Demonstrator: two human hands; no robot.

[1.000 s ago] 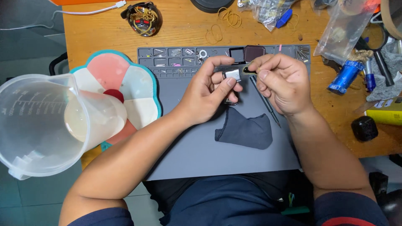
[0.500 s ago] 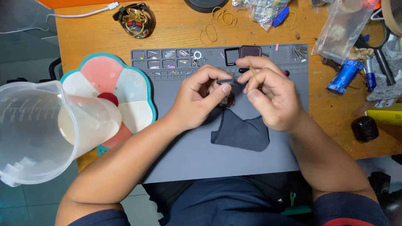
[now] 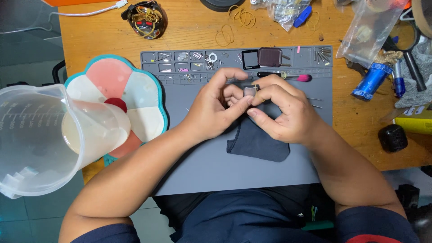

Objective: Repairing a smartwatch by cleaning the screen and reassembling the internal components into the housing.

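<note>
We noted a clear plastic bag (image 3: 370, 28) at the table's top right corner, a second clear bag (image 3: 284, 10) of small parts at the top edge, and a yellow box (image 3: 415, 122) at the right edge.

An orange-brown wooden counter (image 3: 189, 33) carries a large grey rubber work mat (image 3: 211, 166) with small compartments along its far edge. To the left of the mat lies a flower-shaped tray with a teal rim and pink and white petals (image 3: 135, 96), partly overlapped by a clear plastic measuring jug (image 3: 40, 139) at the counter's left edge. Beyond the mat lie loose tan rubber bands (image 3: 227, 33), a small round gadget with exposed wires (image 3: 145, 19) and a clear plastic bag of small parts (image 3: 283, 10). To the right are a larger clear plastic bag (image 3: 371, 29), a blue metal cylinder (image 3: 371, 81) and a small black cube (image 3: 393, 137).
</note>
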